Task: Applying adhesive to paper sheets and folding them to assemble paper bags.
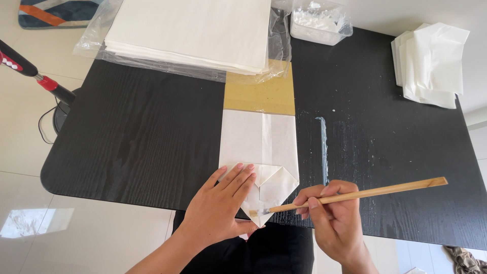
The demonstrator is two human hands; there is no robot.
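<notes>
Black wood-grain tabletop (142, 137) with rounded near-left corner, set on pale glossy floor tiles (76, 233); patterned rug (56, 10) past the far-left corner; red-and-black handle (35, 73) slanting in beside the left edge, with a dark cable on the floor below it; crumpled cloth (464, 259) on the floor off the near-right corner. Pale smears and one long wet streak (322, 147) right of centre on the tabletop. Left hand (223, 203) flat, fingers spread and pointing toward the far-right, pressing down on the near end of a folded white paper piece (258, 142); forearm entering from the near edge. Right hand (335, 213) closed around a slim wooden brush (355, 194), held pen-fashion, handle angled out toward the right edge, bristle tip touching the pointed near end of the paper. Paper piece long and narrow, lying at mid-tabletop and running to the near edge, point just overhanging it; triangular flaps folded in at that end; far end resting on a tan cardboard sheet (266, 94). Stack of white sheets (193, 33) in clear plastic wrap at the far edge, overlapping the cardboard. Clear plastic tub (319, 23) holding white paste, just right of the stack at the far edge. Small pile of folded white pieces (431, 63) at the far-right corner, partly over the edge.
</notes>
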